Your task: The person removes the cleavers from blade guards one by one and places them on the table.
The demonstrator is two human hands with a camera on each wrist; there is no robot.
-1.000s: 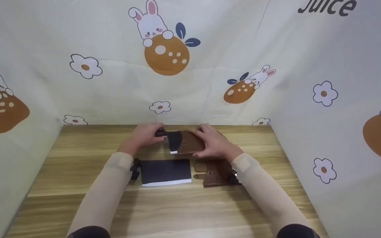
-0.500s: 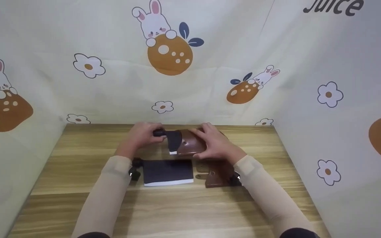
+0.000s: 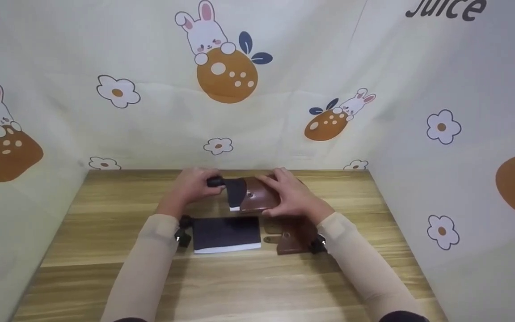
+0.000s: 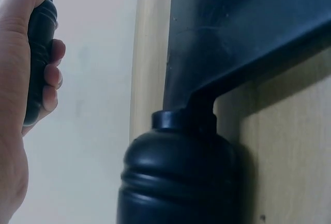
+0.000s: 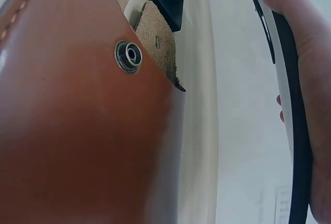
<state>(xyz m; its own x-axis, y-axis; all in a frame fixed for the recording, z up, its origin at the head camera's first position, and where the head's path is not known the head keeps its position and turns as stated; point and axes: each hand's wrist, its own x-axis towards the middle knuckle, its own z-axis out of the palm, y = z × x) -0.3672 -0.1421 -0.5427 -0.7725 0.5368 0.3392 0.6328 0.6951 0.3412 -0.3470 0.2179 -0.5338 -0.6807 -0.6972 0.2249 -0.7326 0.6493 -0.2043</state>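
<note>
Presently, left hand (image 3: 192,184) grips cleaver handle (image 3: 215,181); right hand (image 3: 291,195) holds brown sheath (image 3: 259,195) partly over blade (image 3: 235,192); second cleaver (image 3: 226,233) lies on counter (image 3: 221,281), nearside of hands.

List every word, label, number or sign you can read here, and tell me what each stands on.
"Juice": dark lettering on the patterned cloth, upper right of the head view, top cut off.
Faint marks on the pale surface, right wrist view: too blurred to read.
Held cleaver, other cleaver, held sheath, other sheath: no readable text.

Two dark-bladed cleavers (image 3: 226,233), two brown leather sheaths (image 3: 259,197), one table (image 3: 221,284)
</note>
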